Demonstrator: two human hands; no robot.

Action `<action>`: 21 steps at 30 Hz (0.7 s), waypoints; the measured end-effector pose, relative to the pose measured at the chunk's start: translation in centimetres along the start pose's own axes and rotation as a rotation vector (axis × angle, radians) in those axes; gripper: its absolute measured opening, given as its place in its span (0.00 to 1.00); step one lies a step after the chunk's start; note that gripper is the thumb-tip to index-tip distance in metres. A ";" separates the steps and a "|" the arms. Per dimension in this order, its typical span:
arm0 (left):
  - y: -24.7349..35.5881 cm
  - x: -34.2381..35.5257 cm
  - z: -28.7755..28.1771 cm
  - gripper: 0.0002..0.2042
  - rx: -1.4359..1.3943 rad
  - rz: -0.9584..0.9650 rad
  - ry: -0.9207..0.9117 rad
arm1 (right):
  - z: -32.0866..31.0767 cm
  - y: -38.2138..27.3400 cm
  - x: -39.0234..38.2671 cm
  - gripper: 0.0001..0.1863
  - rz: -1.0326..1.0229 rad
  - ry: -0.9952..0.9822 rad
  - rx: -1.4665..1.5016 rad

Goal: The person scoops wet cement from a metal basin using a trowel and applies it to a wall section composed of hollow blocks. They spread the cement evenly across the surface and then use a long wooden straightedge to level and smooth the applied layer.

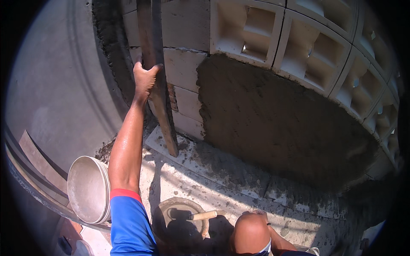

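My left hand is closed around a long, straight wooden board. The board stands nearly upright by the block wall, its lower end at the ledge along the wall's foot. My right hand shows only in a small part behind my bent knee, so its fingers and anything in them are hidden. Between my left arm and that knee is a round bucket, mostly in shadow. A tool with a pale wooden handle lies across it, its head dark and hard to make out.
Dark wet mortar covers the wall's lower right. Pale ventilation blocks run above it. A smooth grey wall rises at left, with a dark mortar strip beside the corner. Stacked pale buckets lie tilted by my left elbow.
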State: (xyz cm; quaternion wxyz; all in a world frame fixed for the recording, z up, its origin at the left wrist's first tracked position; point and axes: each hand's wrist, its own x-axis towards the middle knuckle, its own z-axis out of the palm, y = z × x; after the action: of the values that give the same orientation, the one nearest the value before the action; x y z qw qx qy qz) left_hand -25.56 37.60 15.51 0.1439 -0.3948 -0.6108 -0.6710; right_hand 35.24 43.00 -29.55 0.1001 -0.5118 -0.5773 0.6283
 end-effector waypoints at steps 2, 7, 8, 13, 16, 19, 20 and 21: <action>-1.1 1.0 -0.2 0.33 0.017 -0.010 0.021 | 0.4 0.4 0.4 0.04 0.007 0.012 0.001; -4.5 3.6 -0.1 0.38 0.054 -0.042 0.060 | 0.7 1.2 0.4 0.04 0.008 0.028 0.001; -5.2 4.1 0.1 0.39 0.035 -0.053 0.068 | 0.6 1.1 0.4 0.04 0.004 0.033 0.002; -6.9 5.6 -0.2 0.46 0.167 -0.053 0.060 | 0.1 0.5 -1.1 0.04 0.006 0.082 -0.010; -7.0 5.6 -0.9 0.47 0.093 -0.041 -0.060 | -0.1 0.0 -2.2 0.04 0.046 0.108 -0.044; -7.0 5.4 -1.4 0.48 0.101 0.002 -0.133 | 0.0 -0.2 -2.8 0.04 0.039 0.070 0.011; -7.1 5.4 -1.4 0.48 0.118 -0.006 -0.130 | 0.2 -0.1 -2.8 0.04 0.038 0.060 0.025; -7.3 5.3 -1.5 0.49 0.138 -0.015 -0.125 | 0.2 0.0 -2.7 0.01 0.057 0.029 0.102</action>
State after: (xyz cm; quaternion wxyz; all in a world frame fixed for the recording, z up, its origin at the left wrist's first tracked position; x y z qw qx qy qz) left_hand -34.45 39.29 14.25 0.1272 -0.4206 -0.6663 -0.6025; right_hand 36.29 40.91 -28.14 0.1164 -0.5314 -0.5281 0.6520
